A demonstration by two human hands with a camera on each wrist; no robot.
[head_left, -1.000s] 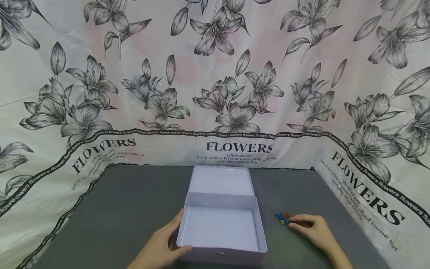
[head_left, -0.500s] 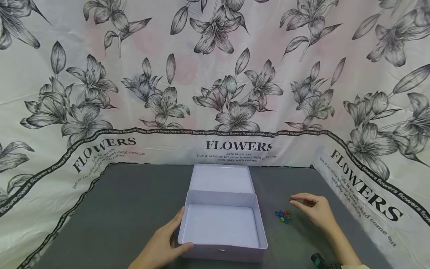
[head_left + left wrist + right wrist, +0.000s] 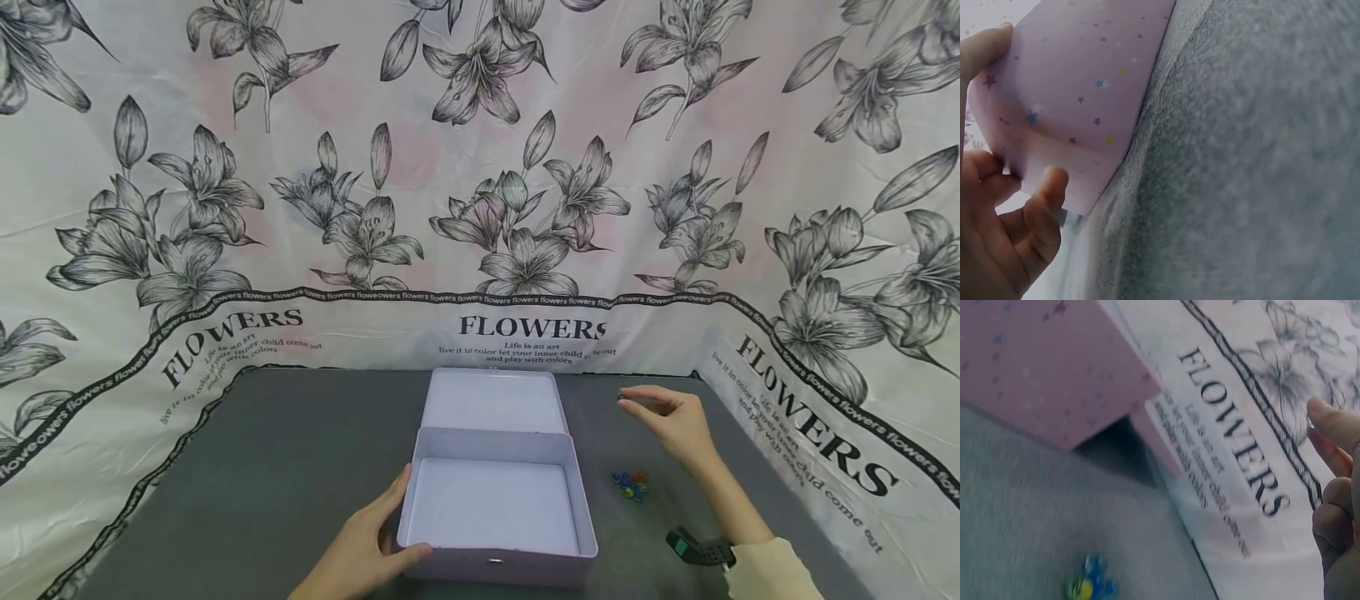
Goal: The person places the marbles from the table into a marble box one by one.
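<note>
A hinged tin box point(image 3: 498, 571) with a pale inside stands with its lid point(image 3: 495, 400) laid back. In the left wrist view its outer wall point(image 3: 1085, 81) is pink with small stars. My left hand point(image 3: 360, 542) grips the box at its front left corner, thumb by the front rim and fingers along the left side. My right hand point(image 3: 671, 421) is raised to the right of the lid, pinching a small dark marble point(image 3: 621, 398) between thumb and fingertips; the fingers mostly cover it. Below that hand lies a cluster of blue, orange and green marbles point(image 3: 628, 483), right of the box.
A grey cloth point(image 3: 300, 467) covers the table. White curtain fabric point(image 3: 525, 333) printed with flowers and lettering hangs behind and along both sides. A black wrist strap point(image 3: 701, 550) is on the right forearm, near a light sleeve point(image 3: 772, 571).
My right hand has lifted a marble from the cluster and moved away from me, up beside the lid, then slightly left. The left hand and box stay nearly still.
</note>
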